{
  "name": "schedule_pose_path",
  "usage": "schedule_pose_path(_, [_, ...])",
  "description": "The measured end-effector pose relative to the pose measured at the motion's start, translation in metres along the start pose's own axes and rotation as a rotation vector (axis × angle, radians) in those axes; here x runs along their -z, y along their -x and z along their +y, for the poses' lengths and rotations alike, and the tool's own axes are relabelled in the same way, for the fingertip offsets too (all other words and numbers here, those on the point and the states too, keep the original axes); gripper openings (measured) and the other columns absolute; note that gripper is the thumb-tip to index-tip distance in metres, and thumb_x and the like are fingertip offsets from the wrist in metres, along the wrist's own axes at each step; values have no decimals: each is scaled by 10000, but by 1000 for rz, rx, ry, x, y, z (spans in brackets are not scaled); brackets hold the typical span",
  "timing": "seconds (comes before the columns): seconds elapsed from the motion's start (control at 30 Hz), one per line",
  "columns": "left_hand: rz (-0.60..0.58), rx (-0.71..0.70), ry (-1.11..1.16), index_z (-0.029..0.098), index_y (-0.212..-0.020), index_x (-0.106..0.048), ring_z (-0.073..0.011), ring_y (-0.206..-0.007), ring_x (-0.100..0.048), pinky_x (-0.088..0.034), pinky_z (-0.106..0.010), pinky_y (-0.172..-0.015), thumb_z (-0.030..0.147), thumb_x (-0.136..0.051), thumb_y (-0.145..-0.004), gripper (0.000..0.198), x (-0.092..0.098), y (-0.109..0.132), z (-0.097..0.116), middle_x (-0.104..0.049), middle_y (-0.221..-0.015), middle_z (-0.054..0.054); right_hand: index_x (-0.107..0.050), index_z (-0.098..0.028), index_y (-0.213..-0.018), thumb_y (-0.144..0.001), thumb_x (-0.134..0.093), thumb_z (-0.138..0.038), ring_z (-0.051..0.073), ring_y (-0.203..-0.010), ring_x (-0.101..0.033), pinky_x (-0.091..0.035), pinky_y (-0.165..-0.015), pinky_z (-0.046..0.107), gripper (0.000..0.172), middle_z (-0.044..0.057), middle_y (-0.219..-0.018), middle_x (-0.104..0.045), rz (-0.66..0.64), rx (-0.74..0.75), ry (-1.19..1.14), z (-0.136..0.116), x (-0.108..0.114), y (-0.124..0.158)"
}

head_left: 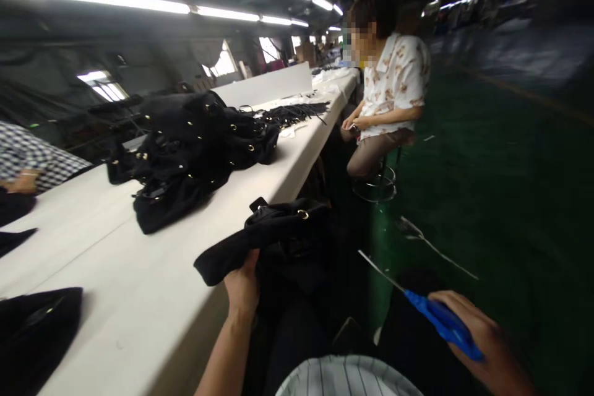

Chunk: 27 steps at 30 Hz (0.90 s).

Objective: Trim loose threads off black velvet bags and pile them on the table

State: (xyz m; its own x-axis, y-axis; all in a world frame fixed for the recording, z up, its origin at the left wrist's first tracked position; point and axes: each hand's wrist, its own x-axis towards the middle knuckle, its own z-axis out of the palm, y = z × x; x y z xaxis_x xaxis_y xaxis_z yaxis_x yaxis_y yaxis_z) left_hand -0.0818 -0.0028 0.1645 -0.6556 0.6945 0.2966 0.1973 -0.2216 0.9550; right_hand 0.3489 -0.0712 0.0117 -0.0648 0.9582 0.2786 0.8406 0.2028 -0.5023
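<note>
My left hand is closed on a black fabric bag at the table's near edge. A gold eyelet and a dark tab show on its top side, and part of it hangs over my lap. Over my right thigh, my right hand is wrapped round a blue-handled tool with a long, thin, pale tip. The tip points up and left, apart from the bag; whether it is a blade of scissors I cannot tell.
Across the long white table lies a heap of black bags with gold eyelets. Another black piece is at the near left. A seated person is on a stool ahead, and a checked sleeve shows at the left.
</note>
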Motion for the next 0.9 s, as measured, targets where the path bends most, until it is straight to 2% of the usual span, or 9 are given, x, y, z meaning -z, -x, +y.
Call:
schedule_pose_path(0.07, [-51,126,88,139,-1119,-694,-304,-1143,-637,-487,-446,-1058,425,-804,-718,505,-17,28,-29,-713,-1136,-90,-606,-280,-1192,-716,-485,-200,243,-1094,-620,-522,-883,309,498,44,-1202,-649,-90,17,-49,-21,6,7])
schedule_pose_path(0.13, [-58,330,158,131,-1117,-695,-306,-1094,-664,-537,-450,-991,437,-823,-696,537,-32,45,-60,-709,-1151,-116,-610,-253,-1142,-739,-481,-177,237,-1028,-629,-514,-817,307,430,57,-1125,-664,-156,-17,-49,-36,11,15])
schedule_pose_path(0.2, [-13,532,122,125,-1089,-707,-311,-1060,-682,-560,-458,-951,453,-836,-680,539,-42,52,-88,-714,-1132,-134,-612,-245,-1115,-742,-489,-157,235,-993,-624,-500,-784,305,403,59,-1080,-666,-211,-55,-38,-46,16,25])
schedule_pose_path(0.27, [42,617,9,116,-1059,-716,-325,-1057,-685,-561,-475,-950,453,-863,-643,555,-45,53,-113,-723,-1103,-144,-609,-250,-1096,-735,-492,-136,230,-980,-615,-483,-772,301,397,53,-1056,-662,-251,-74,-30,-55,21,35])
schedule_pose_path(0.37, [62,576,-102,93,-1050,-716,-340,-1107,-665,-534,-493,-999,430,-893,-602,588,-42,52,-141,-726,-1090,-157,-600,-253,-1033,-744,-513,-136,224,-957,-606,-452,-748,299,324,41,-1014,-654,-312,-93,-16,-70,22,43])
schedule_pose_path(0.47, [28,546,-119,85,-1047,-719,-340,-1114,-663,-527,-494,-1010,411,-886,-617,564,-39,56,-156,-730,-1078,-156,-599,-242,-958,-763,-581,-178,227,-936,-601,-418,-727,302,207,31,-977,-650,-395,-99,4,-86,8,39])
schedule_pose_path(0.67, [-97,465,-100,106,-1016,-741,-328,-1026,-699,-573,-464,-937,408,-859,-648,491,-34,72,-165,-750,-1017,-124,-623,-212,-868,-807,-626,-178,228,-889,-626,-358,-689,295,70,32,-904,-676,-504,-106,132,-84,-33,22])
schedule_pose_path(0.8, [-108,439,-127,100,-980,-750,-339,-1017,-700,-573,-460,-930,369,-862,-639,448,-27,75,-168,-757,-973,-116,-607,-213,-818,-873,-578,-203,201,-812,-638,-310,-639,290,63,11,-833,-683,-431,-146,202,-75,-33,19])
schedule_pose_path(0.9, [-84,439,-140,89,-964,-750,-344,-1007,-702,-564,-473,-939,345,-859,-641,426,-21,74,-169,-758,-949,-120,-612,-217,-808,-855,-604,-213,201,-804,-641,-299,-632,293,48,7,-823,-688,-452,-77,213,-74,-25,21])
